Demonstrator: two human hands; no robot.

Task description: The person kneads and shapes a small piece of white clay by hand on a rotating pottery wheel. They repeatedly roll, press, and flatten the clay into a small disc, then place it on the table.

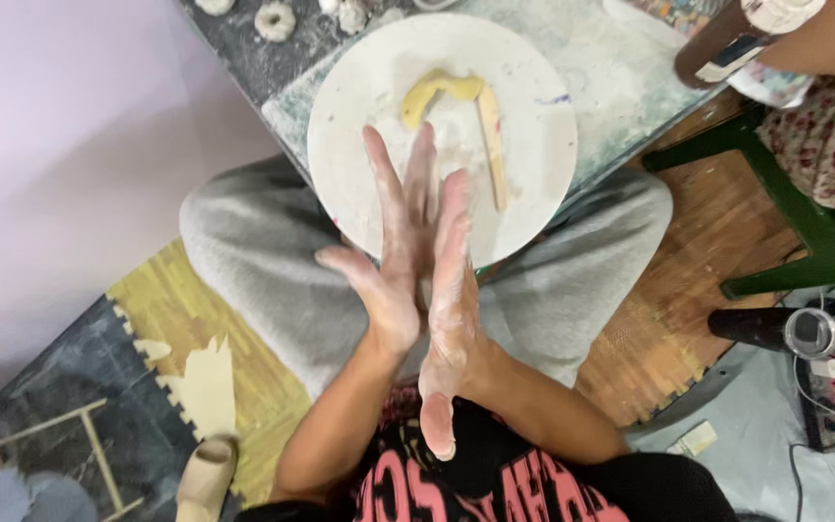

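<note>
Seen from above, at the bottom of the frame, a black shirt with pink lettering gives way to two bare forearms rising toward the centre. Just above them the left hand and the right hand are pressed flat together, palm against palm, fingers straight and pointing toward the top of the frame. Both are dusted white. Whether anything lies between the palms cannot be told.

Behind the hands, grey trousers cover both knees, spread to left and right. A yellow and dark puzzle-edged floor mat lies at lower left, and wooden floor shows at right.

Past the fingertips, a round white board fills the upper centre. Its near rim overhangs the lap, partly hidden behind the fingers. On the far half of the board lie a curved yellow clay strip and, touching its right end, a flat wooden stick running down toward the near rim, just right of the right fingertips. The board's left half is bare.

The board rests on a grey, dusty bench whose edge slants from upper left to right. At upper right, another person's arm and a green stool stand close to the bench corner.
</note>
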